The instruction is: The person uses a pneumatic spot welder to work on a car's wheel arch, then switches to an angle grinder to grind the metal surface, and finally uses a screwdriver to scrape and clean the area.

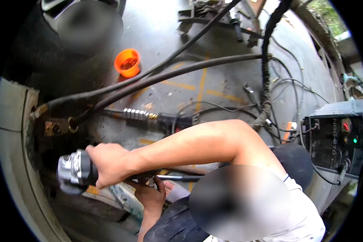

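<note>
in the head view, silver-and-black metal-headed angle grinder [76,171] at left, near pale grey upright panel [11,141]; clamped in bare right hand [111,163]. bare left hand [150,197] near dark rear end, cannot tell whether closed. probably heavy, rigid; best held by body and rear.

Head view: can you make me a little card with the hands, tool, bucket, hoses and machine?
Right hand: wrapped around the grinder
Left hand: by the grinder's back end; grip hard to see
Tool: grinder with a silver head
Bucket: orange, reddish bits inside
Hoses: two, thick and dark
Machine: at right, green light glowing
</note>
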The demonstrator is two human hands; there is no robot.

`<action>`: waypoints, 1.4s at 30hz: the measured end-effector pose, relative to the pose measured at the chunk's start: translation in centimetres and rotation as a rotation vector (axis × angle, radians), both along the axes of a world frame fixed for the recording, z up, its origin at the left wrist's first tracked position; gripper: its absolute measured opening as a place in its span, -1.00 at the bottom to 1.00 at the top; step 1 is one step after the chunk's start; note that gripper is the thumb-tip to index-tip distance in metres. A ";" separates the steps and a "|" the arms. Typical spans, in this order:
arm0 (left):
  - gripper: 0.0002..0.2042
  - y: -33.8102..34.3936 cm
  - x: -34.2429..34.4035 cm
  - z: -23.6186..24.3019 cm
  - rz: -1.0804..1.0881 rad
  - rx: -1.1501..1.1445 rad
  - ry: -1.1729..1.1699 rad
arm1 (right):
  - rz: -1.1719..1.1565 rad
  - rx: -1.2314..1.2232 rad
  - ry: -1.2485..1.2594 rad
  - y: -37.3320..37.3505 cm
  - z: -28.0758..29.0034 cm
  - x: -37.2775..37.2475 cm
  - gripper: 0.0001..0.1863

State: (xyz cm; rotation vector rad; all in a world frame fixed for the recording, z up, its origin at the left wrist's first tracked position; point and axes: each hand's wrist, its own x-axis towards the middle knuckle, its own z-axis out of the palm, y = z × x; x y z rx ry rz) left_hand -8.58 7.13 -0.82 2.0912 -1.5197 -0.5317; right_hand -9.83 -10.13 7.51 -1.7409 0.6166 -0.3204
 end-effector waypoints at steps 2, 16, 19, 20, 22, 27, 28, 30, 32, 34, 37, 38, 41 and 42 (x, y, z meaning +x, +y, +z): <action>-0.56 -0.4 -0.3 0.1 -0.071 0.045 0.111 | 0.090 -0.045 0.067 -0.7 1.9 -1.5 -0.39; -0.60 -1.4 -3.1 -0.7 -0.845 0.573 0.322 | -0.026 -0.495 0.761 -9.8 -5.9 -28.3 -0.43; -0.67 -2.0 -2.8 -0.2 -0.712 0.586 0.303 | -0.248 -0.438 0.650 -10.4 -11.5 -29.2 -0.43; -0.67 -2.0 -2.6 -0.3 -0.695 0.577 0.300 | -0.272 -0.431 0.617 -10.5 -12.8 -28.6 -0.42; -0.68 -2.0 -2.1 -0.9 -0.663 0.567 0.289 | -0.282 -0.438 0.557 -11.0 -15.7 -27.0 -0.41; -0.71 -2.4 -2.4 -1.2 -0.555 0.568 0.356 | -0.207 -0.386 0.544 -14.2 -19.0 -22.8 -0.38; -0.71 -2.6 -2.5 -1.2 -0.536 0.565 0.355 | -0.203 -0.380 0.513 -14.9 -19.7 -22.4 -0.38; -0.72 -2.5 -2.4 -1.0 -0.482 0.572 0.357 | -0.108 -0.346 0.663 -15.9 -16.8 -21.3 -0.33; -0.72 -2.7 -2.4 -1.2 -0.486 0.586 0.368 | -0.120 -0.376 0.693 -16.5 -17.2 -21.6 -0.32; -0.71 -2.3 -2.5 -2.1 -0.492 0.576 0.435 | -0.114 -0.398 0.628 -16.7 -17.3 -21.6 -0.34; -0.65 -1.9 -2.5 -2.5 -0.609 0.699 0.456 | -0.148 -0.391 0.677 -15.8 -18.5 -21.1 -0.28; -0.64 -1.7 -2.3 -2.3 -0.627 0.725 0.454 | -0.162 -0.395 0.685 -15.5 -18.8 -20.3 -0.26; -0.64 -2.6 -2.6 -1.4 -0.732 0.691 0.404 | -0.239 -0.442 0.728 -15.0 -19.3 -21.4 -0.27; -0.64 -2.2 -2.5 -1.5 -0.718 0.720 0.422 | -0.222 -0.419 0.718 -14.6 -17.8 -21.2 -0.24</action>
